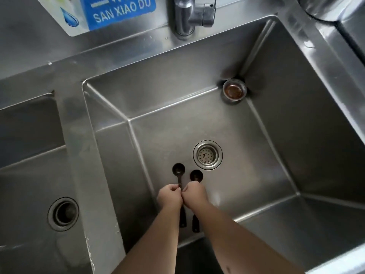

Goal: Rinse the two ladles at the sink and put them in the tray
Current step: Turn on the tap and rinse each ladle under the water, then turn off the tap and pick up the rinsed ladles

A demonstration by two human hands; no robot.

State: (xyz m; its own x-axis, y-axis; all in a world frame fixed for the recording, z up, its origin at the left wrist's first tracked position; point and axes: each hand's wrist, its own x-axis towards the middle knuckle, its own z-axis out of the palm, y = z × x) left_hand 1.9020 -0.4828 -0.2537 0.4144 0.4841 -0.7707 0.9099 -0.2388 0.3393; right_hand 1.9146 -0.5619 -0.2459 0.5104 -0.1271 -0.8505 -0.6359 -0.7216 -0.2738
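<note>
Hands: left hand | right hand | two dark round-bowled ladles gripped

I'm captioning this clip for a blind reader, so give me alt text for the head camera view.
Seen from above, a person's left hand and right hand each hold a small dark ladle over a steel sink basin, near its drain strainer. The faucet shows no running water; another basin lies to the left.

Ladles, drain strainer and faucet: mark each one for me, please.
left ladle [178, 168]: head view, on its dark bowl.
right ladle [196, 175]: head view, on its dark bowl.
drain strainer [207, 155]: head view, on the perforated centre.
faucet [184, 15]: head view, on the chrome upright body.
</note>
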